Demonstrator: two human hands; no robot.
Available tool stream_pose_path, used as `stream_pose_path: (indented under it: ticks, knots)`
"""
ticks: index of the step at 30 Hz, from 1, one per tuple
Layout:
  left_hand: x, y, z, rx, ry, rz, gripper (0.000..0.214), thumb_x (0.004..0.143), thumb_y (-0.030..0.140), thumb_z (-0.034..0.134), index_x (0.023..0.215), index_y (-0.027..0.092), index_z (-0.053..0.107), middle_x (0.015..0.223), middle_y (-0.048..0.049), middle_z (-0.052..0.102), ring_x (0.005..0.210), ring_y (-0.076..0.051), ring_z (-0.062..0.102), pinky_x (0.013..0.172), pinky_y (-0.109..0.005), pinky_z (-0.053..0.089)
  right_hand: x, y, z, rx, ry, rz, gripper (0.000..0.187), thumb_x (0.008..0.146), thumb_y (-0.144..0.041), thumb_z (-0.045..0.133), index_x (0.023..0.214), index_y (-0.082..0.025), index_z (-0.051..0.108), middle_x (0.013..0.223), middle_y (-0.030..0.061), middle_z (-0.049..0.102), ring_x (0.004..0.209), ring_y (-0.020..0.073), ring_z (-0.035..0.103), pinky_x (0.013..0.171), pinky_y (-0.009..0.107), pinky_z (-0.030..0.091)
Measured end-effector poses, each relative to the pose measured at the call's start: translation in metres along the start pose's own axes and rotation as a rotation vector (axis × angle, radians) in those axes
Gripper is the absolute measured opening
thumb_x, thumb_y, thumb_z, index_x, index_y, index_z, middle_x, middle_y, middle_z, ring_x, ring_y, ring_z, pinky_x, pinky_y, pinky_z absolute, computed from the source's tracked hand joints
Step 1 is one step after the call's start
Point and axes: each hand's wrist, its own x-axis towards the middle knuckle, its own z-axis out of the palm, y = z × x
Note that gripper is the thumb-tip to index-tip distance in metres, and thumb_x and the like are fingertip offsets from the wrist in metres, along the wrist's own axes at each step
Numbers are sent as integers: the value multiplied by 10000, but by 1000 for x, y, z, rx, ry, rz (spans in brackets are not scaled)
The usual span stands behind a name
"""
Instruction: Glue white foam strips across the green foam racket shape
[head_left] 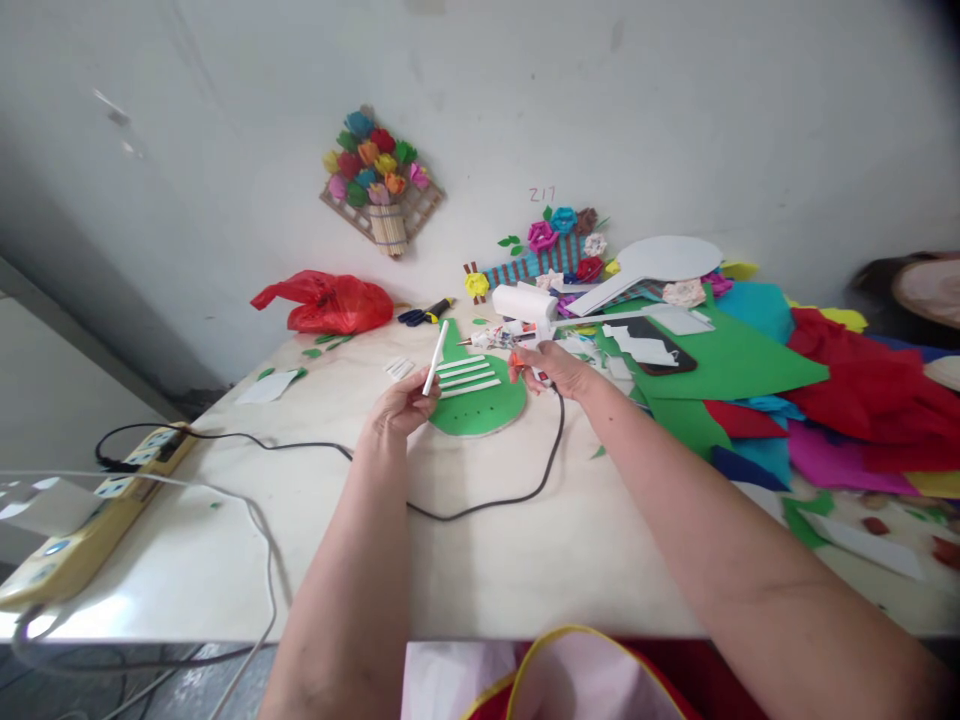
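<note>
My left hand (401, 404) pinches a thin white paper stick (435, 357) and holds it upright over the left edge of a green paddle-shaped cutout (480, 408). Three white sticks (469, 376) lie across that cutout in rows. My right hand (551, 368) is closed around a hot glue gun (504, 339) whose nozzle points left toward the stick. The gun's black cord (525, 490) loops over the table toward me.
A yellow power strip (90, 510) sits at the left edge. A red plastic bag (326, 302) and scissors (424, 314) lie at the back. Coloured paper sheets (750, 370), a white paddle shape (660, 262) and paper flower crafts (559, 250) crowd the right. Another person (915, 290) is at far right.
</note>
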Motion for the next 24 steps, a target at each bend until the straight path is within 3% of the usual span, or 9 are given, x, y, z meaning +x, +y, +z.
stream_pose_path:
  ticks: [11,24]
  knots:
    - [0,-2,1,-23,-29,-6,67,733,43,512,746,105,532,614,-26,493,474,-48,429,301,-78,236,5,1,6,-78,-9,-56,393,679,-509,594,668,-117,572,656,38,629,311,34,396,329,208,333]
    - [5,-3,-2,-37,-62,-18,106,729,39,496,794,105,548,636,-37,503,493,-58,446,311,-89,258,4,-4,17,-161,90,-69,387,625,-520,643,665,-149,541,561,4,580,329,51,407,307,198,306]
